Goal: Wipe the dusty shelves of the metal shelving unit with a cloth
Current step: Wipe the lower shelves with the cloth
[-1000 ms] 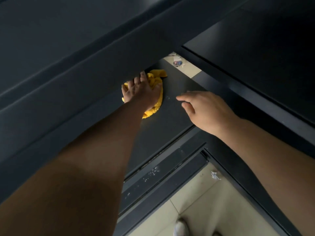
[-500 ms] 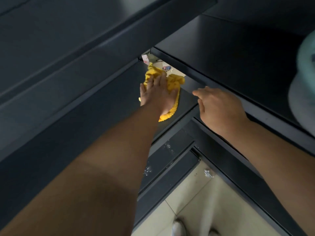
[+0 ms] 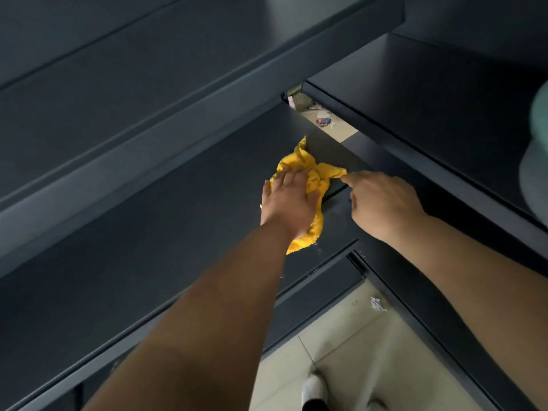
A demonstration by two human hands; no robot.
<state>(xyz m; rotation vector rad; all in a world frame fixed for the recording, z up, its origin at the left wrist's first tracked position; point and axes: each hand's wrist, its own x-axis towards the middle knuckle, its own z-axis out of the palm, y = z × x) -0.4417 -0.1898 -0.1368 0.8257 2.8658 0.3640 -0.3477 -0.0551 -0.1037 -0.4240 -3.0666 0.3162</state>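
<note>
Left hand [image 3: 289, 203] spread flat on the yellow cloth [image 3: 315, 176] — it's swept out to the shelf [image 3: 178, 232] right front corner. Right hand [image 3: 382, 203], fingers curled, now meets the cloth's tip — pinching? Can't tell. This end looks nearly wiped.

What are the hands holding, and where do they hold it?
The left hand presses flat on the middle of the yellow cloth, not gripping it. The right hand is by the cloth's corner; whether it pinches it cannot be told.
</note>
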